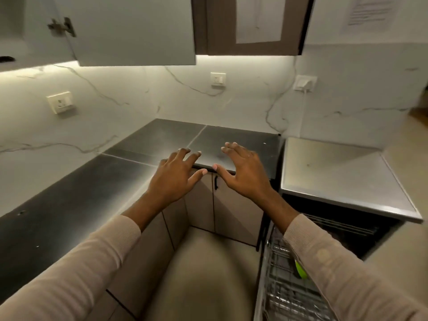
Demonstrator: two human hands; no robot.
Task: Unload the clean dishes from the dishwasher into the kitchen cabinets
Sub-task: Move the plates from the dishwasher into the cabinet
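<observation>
**Item 1 – dishwasher** (342,230): lower right, under a steel top (335,172). Door side open, interior dark. Wire rack (284,288) pulled out toward the viewer, bottom right. One green obj. (301,269) in the rack, partly hidden by the right sleeve; type can't be told. Rest of the rack's contents blurred.

**Item 2 – upper cabinet door** (129,31): grey, top centre-left, swung open, metal hinge (62,26) showing on its inner face. Just to its right, a brown-framed cabinet (252,24) w/ pale panel, closed.

**Item 3 – left hand** (176,179): palm down, fingers spread and relaxed, holds nothing. Fingertips over the front edge of the dark counter (69,193); contact w/ surface can't be told.

**Item 4 – right hand** (243,172): palm down, fingers spread, holds nothing. Near the left hand, thumbs almost meeting, not touching. Forearm crosses above the rack. Both arms in beige sleeves.

**Item 5 – surroundings:** counter is L-shaped, dark tiles w/ pale joints. Beige lower cabinets (231,209) below the hands, black handle (215,183) between the thumbs. White marble-look backsplash (185,96), lit from under the upper units. Three wall sockets: left (60,101), centre (218,79), right (304,82) w/ a white plug and cord. Printed sheet (368,10) on wall, top right, text unreadable.
</observation>
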